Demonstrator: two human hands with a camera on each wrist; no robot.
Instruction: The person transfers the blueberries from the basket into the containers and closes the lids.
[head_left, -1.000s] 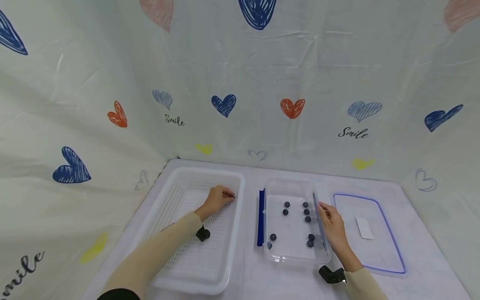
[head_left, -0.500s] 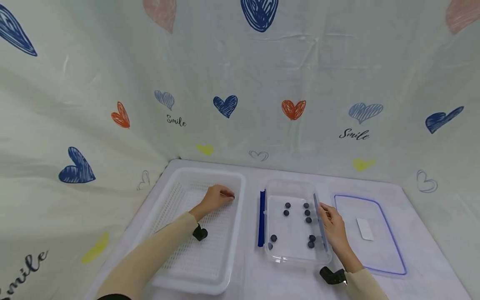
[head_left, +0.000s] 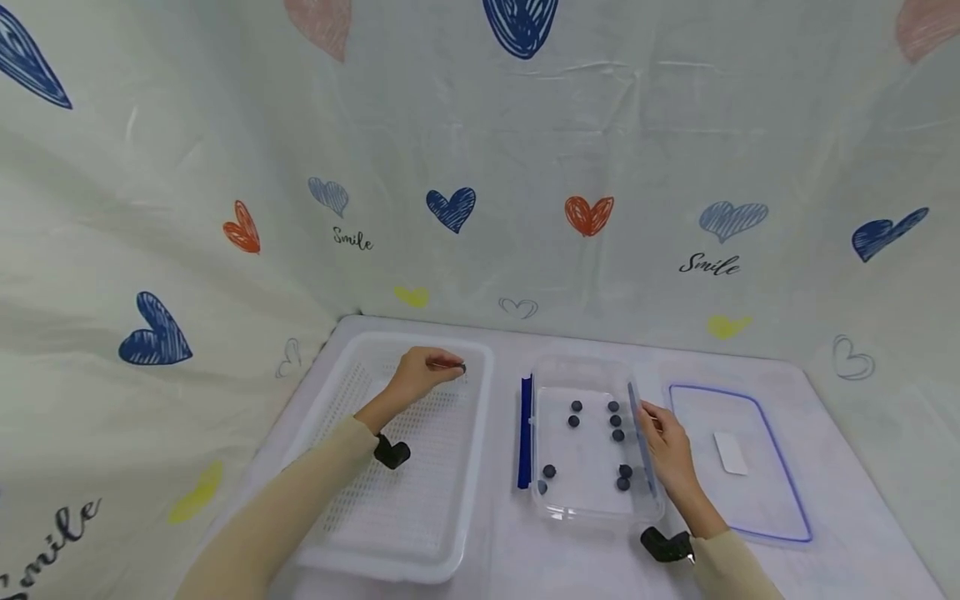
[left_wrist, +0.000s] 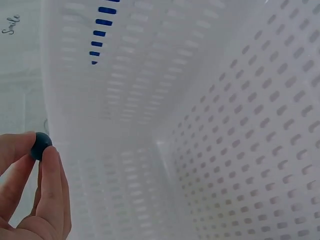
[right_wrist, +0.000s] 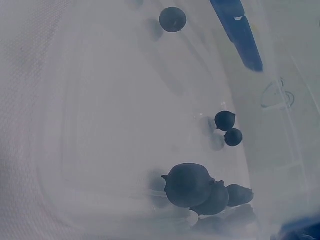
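My left hand (head_left: 417,375) pinches one dark blueberry (left_wrist: 42,146) between thumb and fingertips, over the far right part of a white perforated basket (head_left: 480,450). In the left wrist view the fingers (left_wrist: 52,175) show beside the basket's slotted wall. To the right stands a clear plastic box (head_left: 592,508) with several blueberries (head_left: 617,421) scattered on its floor, some in touching clusters. My right hand (head_left: 670,446) grips the raised flap on the box's right side. That hand is outside the right wrist view, which shows the blueberries (right_wrist: 189,185) up close.
A blue latch flap (head_left: 526,433) sticks out on the box's left side. A clear lid with a blue seal (head_left: 780,450) lies on the table at right, with a white rectangle (head_left: 730,453) on it. A curtain printed with hearts (head_left: 517,250) hangs behind the table.
My left hand has risen from the basket's right wall and moved slightly left and away from me, the blueberry now showing at its fingertips. The right hand and box stay put.
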